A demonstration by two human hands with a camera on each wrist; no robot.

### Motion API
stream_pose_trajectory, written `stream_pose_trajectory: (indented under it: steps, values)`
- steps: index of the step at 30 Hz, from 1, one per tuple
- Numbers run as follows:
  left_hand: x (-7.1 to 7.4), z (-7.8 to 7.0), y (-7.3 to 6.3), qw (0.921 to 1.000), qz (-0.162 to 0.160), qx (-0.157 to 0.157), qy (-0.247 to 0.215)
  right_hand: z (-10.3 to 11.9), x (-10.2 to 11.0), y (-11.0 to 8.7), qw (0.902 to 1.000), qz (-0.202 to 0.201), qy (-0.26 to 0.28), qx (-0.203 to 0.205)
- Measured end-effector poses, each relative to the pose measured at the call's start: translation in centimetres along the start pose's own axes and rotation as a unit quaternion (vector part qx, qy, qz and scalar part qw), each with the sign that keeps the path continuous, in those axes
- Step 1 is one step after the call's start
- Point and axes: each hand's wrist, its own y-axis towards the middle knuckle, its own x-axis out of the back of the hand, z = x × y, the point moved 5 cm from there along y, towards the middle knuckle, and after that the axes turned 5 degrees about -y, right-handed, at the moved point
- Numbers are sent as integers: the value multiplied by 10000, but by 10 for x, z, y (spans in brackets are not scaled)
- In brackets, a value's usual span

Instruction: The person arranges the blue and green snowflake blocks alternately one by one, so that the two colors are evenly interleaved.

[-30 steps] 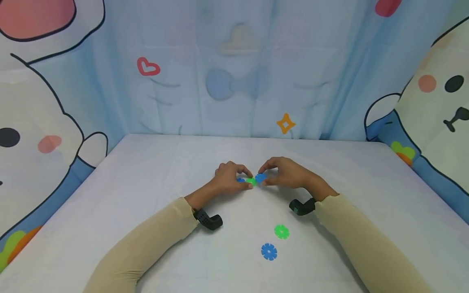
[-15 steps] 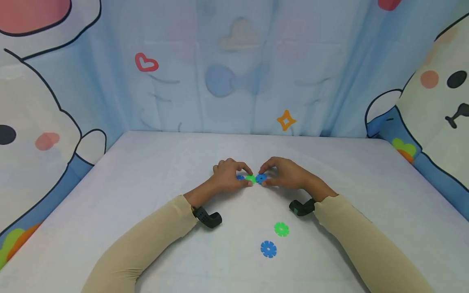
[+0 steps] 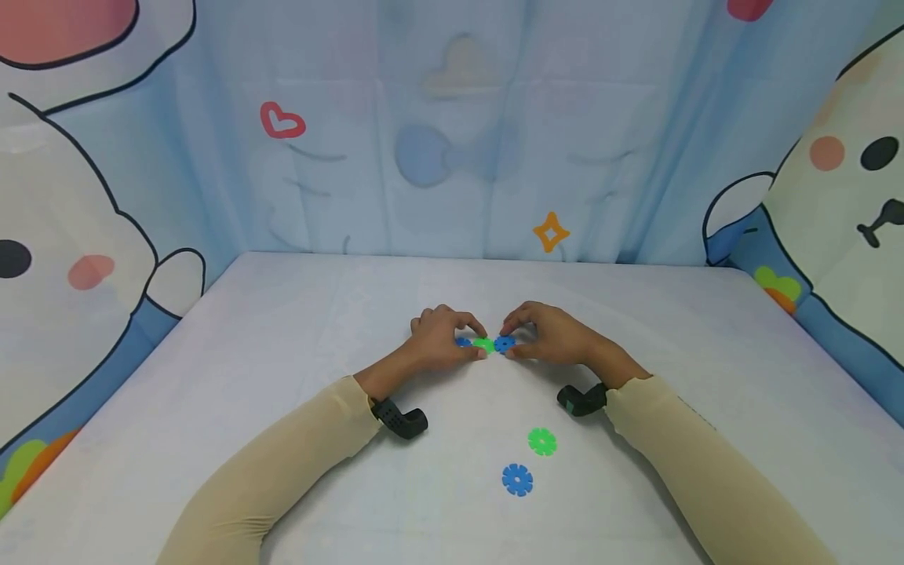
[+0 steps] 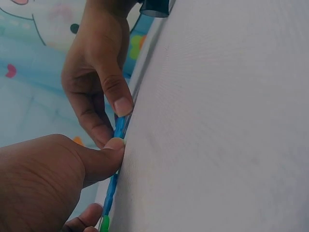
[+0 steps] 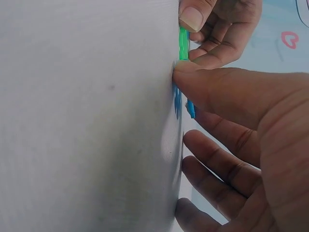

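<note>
Near the middle of the table, a short row of flat, notched plastic discs lies between the two hands in the head view. My left hand (image 3: 439, 339) pinches a green disc (image 3: 484, 345) between thumb and forefinger. Beside it, a blue disc (image 3: 462, 341) is partly covered by that hand. The right hand (image 3: 554, 336) pinches another blue disc (image 3: 504, 344), its edge meeting the green one. Seen edge-on in the left wrist view, the row continues with a green disc (image 4: 105, 224) at its near end. Loose fingers of the right hand curve over the table in the right wrist view.
Two loose discs, one green (image 3: 542, 442) and one blue (image 3: 518, 479), lie flat on the white table (image 3: 353, 502) nearer the person. Each wrist carries a black camera mount (image 3: 400, 420). A printed blue curtain (image 3: 452, 196) hangs behind the table.
The right hand's blue disc has tilted down from a raised angle to lie nearly level with the green disc. Both hands otherwise stay in place; the head view shifted slightly.
</note>
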Motion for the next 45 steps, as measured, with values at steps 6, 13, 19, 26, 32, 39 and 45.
stream_pose_trajectory:
  steps: [6, 13, 19, 26, 32, 39, 45]
  values:
    - [0, 0, 0, 10000, 13, 3, 23, -1, 0, 0, 10000, -17, -63, -46]
    - [1, 0, 0, 10000, 0, -28, 17, -2, 0, 1, 9999, -9, -81, -94]
    - [1, 0, -1, 10000, -3, -32, 33, -4, 0, 3, 9995, -18, -238, -213]
    - [2, -1, -1, 10000, 10, -16, 76, -6, 0, 5, 9992, 4, -257, -305]
    - [1, -1, -1, 10000, 5, -9, 54, -7, -2, 5, 9989, 36, -243, -388]
    - [0, -1, 0, 9999, -49, 40, 119, -3, 0, 2, 9995, -38, -209, -228]
    - [0, 0, 0, 9999, -51, 71, 112, -3, 0, 1, 9994, -58, -243, -256]
